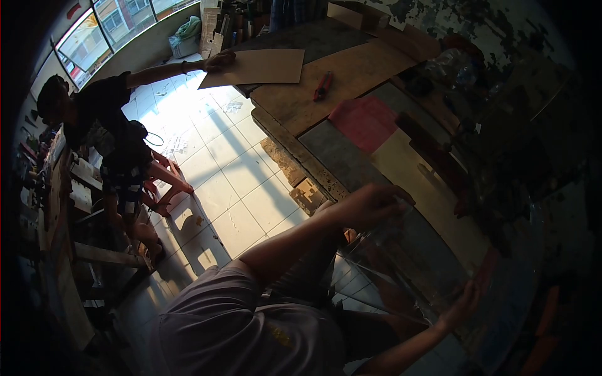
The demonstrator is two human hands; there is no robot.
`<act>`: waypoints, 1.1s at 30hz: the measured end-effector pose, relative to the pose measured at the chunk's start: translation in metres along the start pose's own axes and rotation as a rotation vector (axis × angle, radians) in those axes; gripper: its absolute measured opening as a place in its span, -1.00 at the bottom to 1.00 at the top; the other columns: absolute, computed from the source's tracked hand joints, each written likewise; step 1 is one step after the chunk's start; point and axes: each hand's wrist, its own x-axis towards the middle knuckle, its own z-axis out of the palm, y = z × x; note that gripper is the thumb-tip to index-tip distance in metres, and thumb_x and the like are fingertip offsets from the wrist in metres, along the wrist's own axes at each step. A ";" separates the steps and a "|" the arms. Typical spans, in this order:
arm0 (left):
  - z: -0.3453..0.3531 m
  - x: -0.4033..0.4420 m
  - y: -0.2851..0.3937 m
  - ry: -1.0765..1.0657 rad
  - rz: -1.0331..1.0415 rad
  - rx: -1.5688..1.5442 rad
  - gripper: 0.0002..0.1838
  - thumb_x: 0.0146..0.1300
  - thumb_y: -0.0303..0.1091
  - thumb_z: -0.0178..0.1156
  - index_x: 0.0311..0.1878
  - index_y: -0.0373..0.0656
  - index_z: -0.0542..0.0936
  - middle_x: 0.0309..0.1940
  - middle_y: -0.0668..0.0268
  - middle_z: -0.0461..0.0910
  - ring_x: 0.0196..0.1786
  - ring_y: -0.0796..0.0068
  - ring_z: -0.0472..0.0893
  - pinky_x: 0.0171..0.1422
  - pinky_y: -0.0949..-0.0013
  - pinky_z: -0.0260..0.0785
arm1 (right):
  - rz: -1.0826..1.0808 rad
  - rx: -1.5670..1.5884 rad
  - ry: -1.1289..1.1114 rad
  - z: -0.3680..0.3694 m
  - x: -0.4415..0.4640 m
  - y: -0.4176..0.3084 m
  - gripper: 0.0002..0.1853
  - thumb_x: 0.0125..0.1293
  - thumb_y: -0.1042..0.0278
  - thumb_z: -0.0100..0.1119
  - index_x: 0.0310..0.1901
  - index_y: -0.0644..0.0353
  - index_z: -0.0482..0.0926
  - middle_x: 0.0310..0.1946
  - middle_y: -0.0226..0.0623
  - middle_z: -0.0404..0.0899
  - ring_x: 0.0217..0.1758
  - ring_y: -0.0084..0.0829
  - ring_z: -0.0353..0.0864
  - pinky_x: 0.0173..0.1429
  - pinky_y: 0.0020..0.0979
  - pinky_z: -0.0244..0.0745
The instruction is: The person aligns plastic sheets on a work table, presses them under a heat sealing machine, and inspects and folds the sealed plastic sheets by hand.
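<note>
A clear, thin plastic sheet [389, 260] spans the space between my two hands at the near edge of the workbench. Its far end is at my left hand [374, 205], whose fingers are bent together on it. My right hand [461, 305] is closed on the sheet's other end, low in the view. Beneath and beyond lie a pale board [407, 164] and a red cloth [364, 120]. A red cutter [323, 86] rests farther up on the wooden bench top [285, 103].
A co-worker [103, 119] stands at the left, one arm stretched out to a brown cardboard sheet [266, 67] on the bench corner. An open cardboard box [354, 15] stands at the back. Dark clutter [454, 69] fills the right side.
</note>
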 end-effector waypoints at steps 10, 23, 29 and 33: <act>-0.001 -0.001 0.002 -0.021 -0.034 -0.018 -0.66 0.59 -0.33 0.13 0.32 -0.24 0.57 -0.26 0.25 0.81 -0.14 0.59 0.76 0.02 0.38 0.57 | 0.016 -0.034 0.007 0.002 -0.001 -0.006 -0.72 0.56 0.20 0.16 -0.18 0.29 0.61 -0.35 -0.41 0.53 -0.28 -0.51 0.47 -0.14 -0.40 0.37; -0.001 -0.001 -0.002 -0.019 0.014 -0.010 -0.68 0.60 -0.34 0.12 0.31 -0.21 0.57 -0.26 0.24 0.81 -0.15 0.58 0.77 0.01 0.38 0.57 | -0.022 -0.024 -0.022 0.001 0.000 -0.004 -0.70 0.58 0.18 0.14 -0.15 0.30 0.61 -0.36 -0.40 0.52 -0.32 -0.50 0.46 -0.17 -0.40 0.36; -0.001 -0.001 -0.001 -0.020 0.010 -0.017 -0.67 0.60 -0.32 0.13 0.32 -0.21 0.57 -0.26 0.25 0.81 -0.15 0.59 0.77 0.00 0.37 0.57 | -0.008 0.009 -0.019 0.001 -0.001 -0.004 -0.70 0.57 0.18 0.15 -0.14 0.31 0.61 -0.35 -0.40 0.53 -0.31 -0.50 0.47 -0.16 -0.41 0.38; -0.001 -0.002 0.001 -0.018 -0.014 -0.017 -0.67 0.60 -0.31 0.14 0.32 -0.21 0.57 -0.27 0.25 0.81 -0.16 0.60 0.75 0.00 0.38 0.56 | -0.021 -0.018 0.001 0.001 0.000 -0.002 -0.72 0.57 0.20 0.16 -0.14 0.30 0.61 -0.35 -0.40 0.54 -0.31 -0.51 0.48 -0.15 -0.41 0.38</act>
